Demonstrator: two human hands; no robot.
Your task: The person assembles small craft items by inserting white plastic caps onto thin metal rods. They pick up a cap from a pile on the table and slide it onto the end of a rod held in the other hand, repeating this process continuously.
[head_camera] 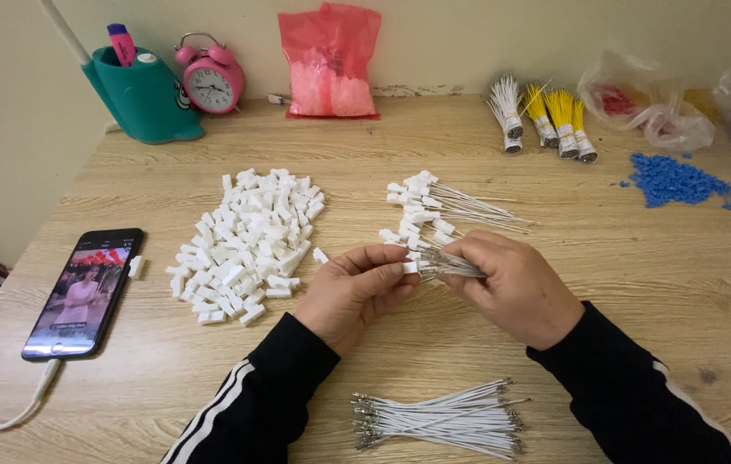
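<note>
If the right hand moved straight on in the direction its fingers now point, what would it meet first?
Probably the left hand: the right hand points leftward, and both already pinch the same small white connector.

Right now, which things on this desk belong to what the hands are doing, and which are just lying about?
In use:
left hand holding a small white connector
right hand gripping a wire bunch
pile of white connectors
finished wires with connectors
loose white wires

Lying about:
phone
pink alarm clock
teal pen holder
red bag
blue beads
yellow wire bundles
</note>
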